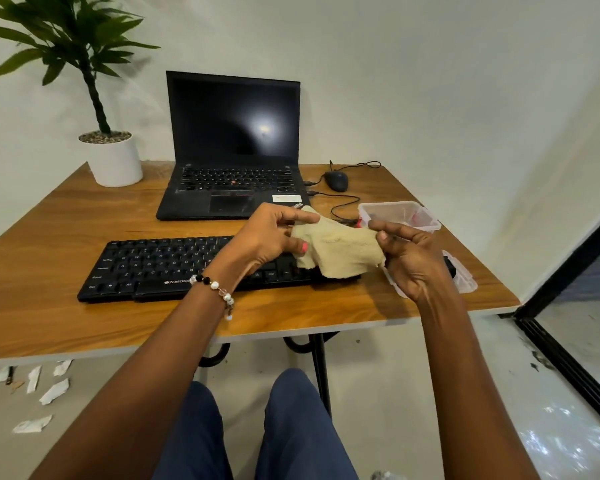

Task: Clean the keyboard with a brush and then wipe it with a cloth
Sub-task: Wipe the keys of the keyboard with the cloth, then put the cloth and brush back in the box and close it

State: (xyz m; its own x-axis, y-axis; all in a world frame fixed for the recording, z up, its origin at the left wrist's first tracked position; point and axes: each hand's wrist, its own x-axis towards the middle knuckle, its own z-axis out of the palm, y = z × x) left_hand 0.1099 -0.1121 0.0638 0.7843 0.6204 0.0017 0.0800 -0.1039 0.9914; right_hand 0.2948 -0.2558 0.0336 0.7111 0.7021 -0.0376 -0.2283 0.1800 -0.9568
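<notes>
Both the left hand (271, 237) and right hand (407, 258) pinch the beige woven cloth (340, 252) above the black keyboard (153, 265); no brush shows, so wiping likely remains.

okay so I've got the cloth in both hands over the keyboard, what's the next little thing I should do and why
Probably lower the cloth onto the keyboard and start wiping. Both the left hand and right hand hold it spread just above the keys at the right end, not yet pressed to them, and no brush is in either grip.
</notes>
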